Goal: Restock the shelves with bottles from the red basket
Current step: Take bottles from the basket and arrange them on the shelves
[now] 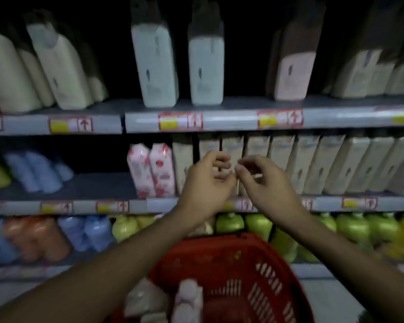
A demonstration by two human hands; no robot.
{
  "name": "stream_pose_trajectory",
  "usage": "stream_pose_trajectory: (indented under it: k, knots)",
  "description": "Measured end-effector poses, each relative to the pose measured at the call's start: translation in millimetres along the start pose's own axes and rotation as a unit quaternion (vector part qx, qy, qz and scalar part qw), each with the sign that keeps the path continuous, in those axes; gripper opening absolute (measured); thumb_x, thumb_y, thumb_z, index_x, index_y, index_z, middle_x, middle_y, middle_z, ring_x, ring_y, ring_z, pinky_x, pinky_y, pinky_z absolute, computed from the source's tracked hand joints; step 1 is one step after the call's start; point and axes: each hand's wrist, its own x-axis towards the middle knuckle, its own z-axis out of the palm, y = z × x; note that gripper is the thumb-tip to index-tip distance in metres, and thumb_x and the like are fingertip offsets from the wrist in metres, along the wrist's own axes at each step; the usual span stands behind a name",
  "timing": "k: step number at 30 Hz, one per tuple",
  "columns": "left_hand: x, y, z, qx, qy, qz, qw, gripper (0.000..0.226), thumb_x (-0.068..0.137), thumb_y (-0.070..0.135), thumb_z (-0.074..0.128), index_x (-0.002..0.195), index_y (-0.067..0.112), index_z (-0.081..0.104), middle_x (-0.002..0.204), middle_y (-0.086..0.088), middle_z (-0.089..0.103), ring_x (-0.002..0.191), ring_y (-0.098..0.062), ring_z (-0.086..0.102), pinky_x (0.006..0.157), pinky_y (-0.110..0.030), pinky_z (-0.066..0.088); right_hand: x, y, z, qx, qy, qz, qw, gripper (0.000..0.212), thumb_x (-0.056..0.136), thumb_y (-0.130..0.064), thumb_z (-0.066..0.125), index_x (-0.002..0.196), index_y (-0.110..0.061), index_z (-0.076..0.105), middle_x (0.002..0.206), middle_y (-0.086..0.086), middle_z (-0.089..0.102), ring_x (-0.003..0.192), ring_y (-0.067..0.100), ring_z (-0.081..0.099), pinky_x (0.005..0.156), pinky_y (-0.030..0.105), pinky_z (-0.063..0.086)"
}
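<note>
A red basket (247,257) sits low in the middle, with pale bottles (188,299) lying in its near end. My left hand (205,183) and my right hand (264,183) are raised side by side in front of the middle shelf (154,205). Their fingers are curled and apart, and neither holds anything. Behind them stands a row of beige bottles (317,166). Two pink bottles (152,170) stand just left of my left hand. The picture is dim and blurred.
The top shelf (231,117) holds tall cream, pale blue and brown-topped bottles. Blue and green bottles lie at the left of the middle shelf, with a bare stretch beside the pink ones. The bottom shelf holds blue, orange, yellow and green bottles (257,223).
</note>
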Motion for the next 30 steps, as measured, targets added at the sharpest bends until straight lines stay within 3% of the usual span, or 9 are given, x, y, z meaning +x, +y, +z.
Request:
stream_pose_trajectory:
  k: [5,10,13,16,18,21,24,26,30]
  knots:
    - [-96,-115,-11,0.061,-0.089,-0.124,0.986,0.028,0.083,0.008,0.073,0.108,0.017,0.062,0.098,-0.007,0.068,0.067,-0.005,0.062,0.067,-0.024,0.052,-87,65,81,-0.049,-0.247,0.047,0.967,0.022,0.093,-0.028,0.066,0.109,-0.012,0.070,0.104,0.008,0.068,0.093,0.021,0.065,0.084,0.028,0.050]
    - [-160,-209,-6,0.247,-0.223,-0.248,0.910,0.040,0.083,0.014,0.065,0.118,0.022,0.048,0.113,-0.002,0.063,0.097,-0.022,0.065,0.083,-0.043,0.054,-158,140,144,-0.121,-0.473,0.063,0.870,0.065,0.087,-0.032,0.069,0.144,-0.016,0.045,0.143,0.008,0.047,0.134,0.025,0.047,0.110,0.026,0.035]
    - [-146,-222,12,0.291,-0.261,-0.271,0.880,0.049,0.085,0.017,0.063,0.128,0.019,0.041,0.125,-0.010,0.059,0.114,-0.031,0.060,0.091,-0.046,0.050,-176,158,177,-0.093,-0.481,0.061,0.870,0.076,0.087,-0.021,0.069,0.152,-0.016,0.030,0.152,0.004,0.036,0.139,0.025,0.042,0.115,0.034,0.034]
    - [-130,-241,21,0.321,-0.262,-0.300,0.859,0.057,0.082,0.020,0.065,0.134,0.019,0.040,0.118,-0.010,0.064,0.110,-0.034,0.063,0.090,-0.047,0.053,-173,168,204,-0.122,-0.486,0.021,0.865,0.082,0.092,-0.022,0.062,0.158,-0.018,0.013,0.165,0.002,0.019,0.146,0.029,0.032,0.119,0.039,0.031]
    - [-133,-253,19,0.304,-0.266,-0.325,0.855,0.055,0.079,0.027,0.062,0.131,0.019,0.045,0.117,-0.007,0.067,0.109,-0.030,0.065,0.090,-0.044,0.053,-166,171,216,-0.108,-0.503,0.013,0.857,0.083,0.092,-0.019,0.062,0.159,-0.018,0.014,0.165,0.004,0.022,0.145,0.028,0.034,0.116,0.036,0.033]
    - [-146,-263,14,0.245,-0.240,-0.352,0.871,0.050,0.083,0.018,0.058,0.132,0.014,0.050,0.123,-0.007,0.066,0.114,-0.026,0.062,0.096,-0.037,0.050,-160,175,225,-0.047,-0.500,0.050,0.864,0.072,0.087,-0.015,0.068,0.151,-0.019,0.036,0.150,0.008,0.049,0.131,0.028,0.052,0.102,0.039,0.047]
    - [-151,-261,12,0.155,-0.227,-0.359,0.892,0.067,0.069,0.024,0.055,0.135,0.015,0.048,0.119,-0.001,0.065,0.112,-0.020,0.062,0.096,-0.035,0.051,-163,180,224,-0.019,-0.453,0.065,0.889,0.047,0.082,-0.037,0.068,0.125,-0.022,0.055,0.121,0.004,0.064,0.110,0.026,0.062,0.086,0.042,0.051]
    - [-151,-256,15,0.107,-0.236,-0.342,0.903,0.074,0.064,0.029,0.056,0.136,0.012,0.048,0.119,0.000,0.064,0.111,-0.016,0.061,0.096,-0.032,0.050,-163,181,218,-0.011,-0.442,0.080,0.893,0.043,0.076,-0.052,0.066,0.109,-0.025,0.056,0.106,-0.002,0.064,0.095,0.022,0.061,0.077,0.043,0.051]
    - [-149,-250,22,0.118,-0.259,-0.327,0.901,0.073,0.078,0.018,0.064,0.146,0.021,0.037,0.140,-0.002,0.058,0.125,-0.018,0.056,0.105,-0.036,0.046,-162,174,207,-0.021,-0.410,0.114,0.904,0.040,0.072,-0.054,0.069,0.096,-0.027,0.052,0.092,-0.006,0.062,0.081,0.019,0.059,0.069,0.047,0.051]
